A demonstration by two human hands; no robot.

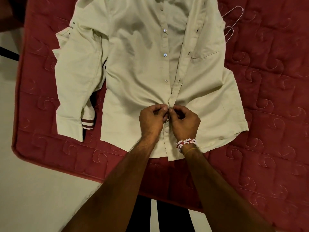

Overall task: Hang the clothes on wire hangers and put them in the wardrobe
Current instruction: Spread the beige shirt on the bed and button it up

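A pale cream button-up shirt (138, 64) lies face up on a red quilted mattress (267, 114), its front placket open above the lower buttons. My left hand (153, 122) and my right hand (184, 123) meet at the placket near the hem, each pinching the shirt's edge at a button. A beaded bracelet circles my right wrist. Wire hangers (231, 22) poke out from under the shirt's far right shoulder. No wardrobe is in view.
Under the shirt's left sleeve lies another garment with a white cuff and maroon stripes (87, 123). The mattress corner (16, 148) sits at the left, with pale floor (33, 190) beyond it. My dark trouser legs show at the bottom.
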